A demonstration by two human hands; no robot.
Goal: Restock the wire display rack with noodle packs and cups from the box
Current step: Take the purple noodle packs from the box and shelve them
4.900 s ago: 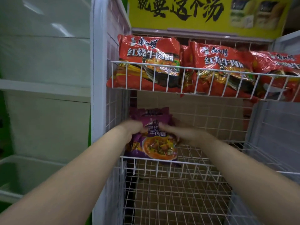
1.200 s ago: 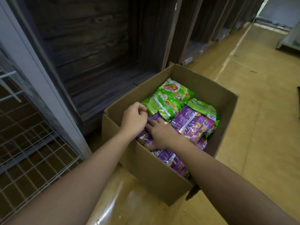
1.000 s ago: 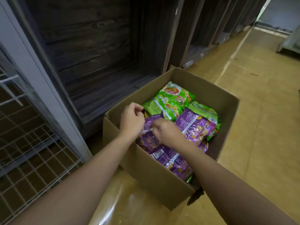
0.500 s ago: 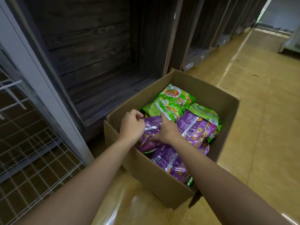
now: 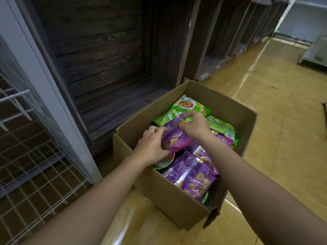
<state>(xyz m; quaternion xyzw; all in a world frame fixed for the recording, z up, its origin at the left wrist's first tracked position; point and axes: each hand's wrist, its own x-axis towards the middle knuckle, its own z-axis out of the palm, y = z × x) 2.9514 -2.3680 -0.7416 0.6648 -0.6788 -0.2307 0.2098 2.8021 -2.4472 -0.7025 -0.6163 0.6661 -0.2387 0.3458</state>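
A cardboard box [image 5: 169, 197] of noodle packs sits on the yellow floor [image 5: 283, 138].

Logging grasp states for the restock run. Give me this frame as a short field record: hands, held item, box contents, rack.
left hand: grips the near end of the purple pack
right hand: pinches the far edge of the same pack
held pack state: tilted up, above the packs below it
box: open cardboard, stands on the floor
contents: green packs at the far side, other purple packs nearer; a round cup lid shows under the left hand
wire rack: left of the box, apart from it
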